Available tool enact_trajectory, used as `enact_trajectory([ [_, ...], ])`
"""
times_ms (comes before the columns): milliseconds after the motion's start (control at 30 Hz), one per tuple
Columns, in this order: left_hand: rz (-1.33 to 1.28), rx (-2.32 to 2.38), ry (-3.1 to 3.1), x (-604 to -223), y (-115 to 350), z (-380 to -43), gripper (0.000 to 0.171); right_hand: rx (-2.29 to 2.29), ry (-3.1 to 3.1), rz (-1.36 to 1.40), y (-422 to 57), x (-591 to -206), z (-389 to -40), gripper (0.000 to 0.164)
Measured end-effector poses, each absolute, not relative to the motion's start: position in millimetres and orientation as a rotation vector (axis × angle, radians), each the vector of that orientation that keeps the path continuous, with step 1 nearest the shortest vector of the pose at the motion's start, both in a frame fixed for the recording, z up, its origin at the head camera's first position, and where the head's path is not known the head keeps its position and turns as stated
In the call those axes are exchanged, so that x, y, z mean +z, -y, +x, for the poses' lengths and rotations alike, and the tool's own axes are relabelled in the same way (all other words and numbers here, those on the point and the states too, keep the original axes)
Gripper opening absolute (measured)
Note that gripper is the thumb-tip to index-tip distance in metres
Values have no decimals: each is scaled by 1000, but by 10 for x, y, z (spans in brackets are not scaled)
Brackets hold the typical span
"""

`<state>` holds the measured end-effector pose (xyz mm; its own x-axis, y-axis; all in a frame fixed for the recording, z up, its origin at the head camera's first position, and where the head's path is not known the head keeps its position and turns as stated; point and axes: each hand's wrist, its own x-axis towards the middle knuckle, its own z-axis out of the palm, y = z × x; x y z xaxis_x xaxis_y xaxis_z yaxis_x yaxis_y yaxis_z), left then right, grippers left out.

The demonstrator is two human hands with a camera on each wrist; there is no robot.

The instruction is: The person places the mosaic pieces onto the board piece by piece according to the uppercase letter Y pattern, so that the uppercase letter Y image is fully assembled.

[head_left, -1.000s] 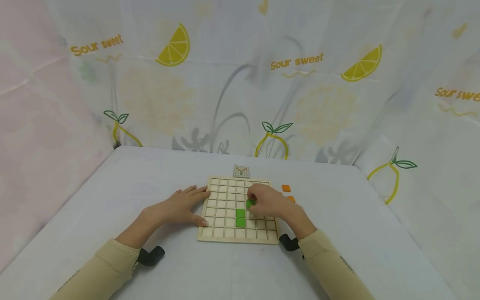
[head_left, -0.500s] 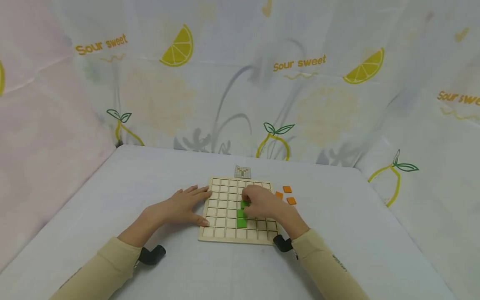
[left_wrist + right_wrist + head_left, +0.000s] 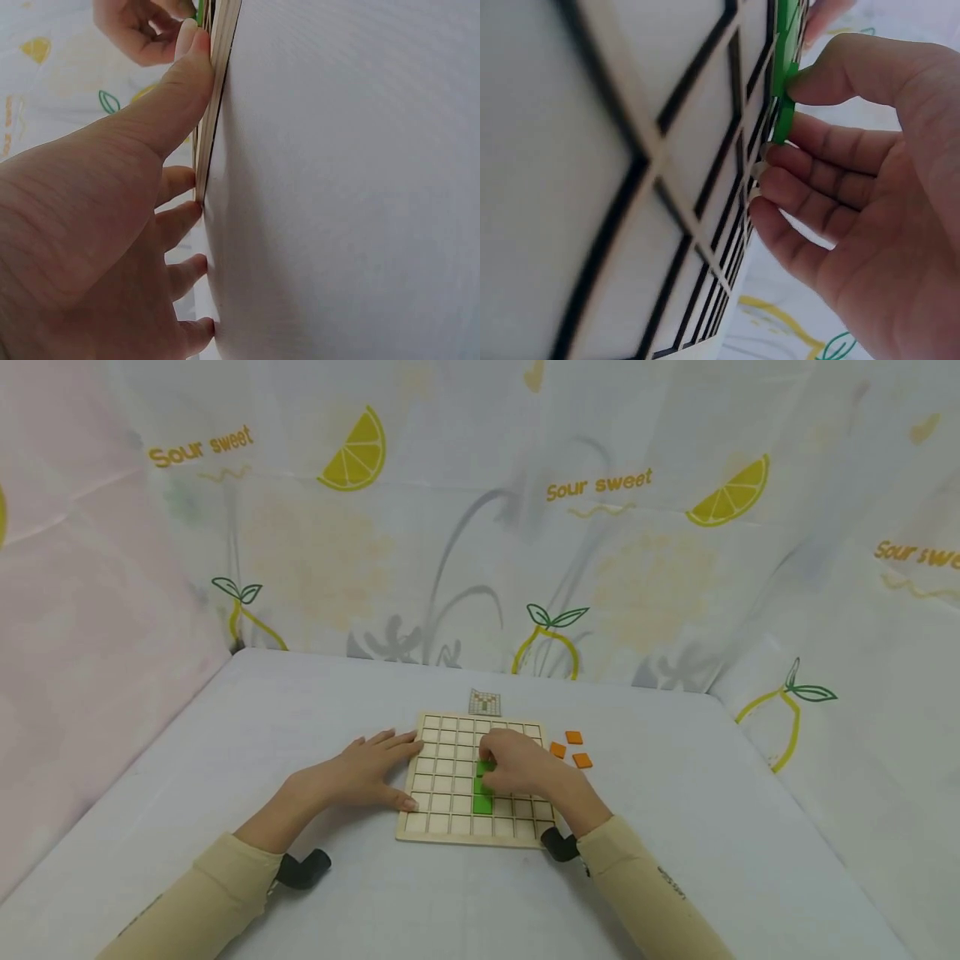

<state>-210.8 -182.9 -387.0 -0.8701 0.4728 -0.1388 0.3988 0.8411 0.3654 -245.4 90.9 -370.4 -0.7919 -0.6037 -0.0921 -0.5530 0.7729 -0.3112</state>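
A wooden grid board [image 3: 444, 767] lies flat on the table. My left hand [image 3: 358, 772] is spread along its left edge, the thumb resting on the rim near the front. In the left wrist view the left thumb [image 3: 180, 90] lies on the board's side edge. Over the middle of the grid, my right hand [image 3: 521, 764] pinches a green square tile [image 3: 784, 120] between thumb and index finger. That tile is at the cell behind two other green tiles [image 3: 482, 804], which sit in one column. Whether it is fully seated cannot be seen.
Three orange tiles [image 3: 582, 761] lie on the table to the right of the board. Behind the board is a small card [image 3: 485, 702] with a printed grid pattern. Patterned cloth [image 3: 450, 527] hangs behind the white table [image 3: 480, 902].
My right hand has moved left with the green tile, bringing it into line with the column of the other green tiles. The left hand stays at the board's edge.
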Motion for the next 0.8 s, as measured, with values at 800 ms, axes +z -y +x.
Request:
enact_trajectory([
  [800, 690, 481, -2803, -3876, 1833, -2104, 101, -424, -2757, -874, -867, -3690, -2394, 5],
])
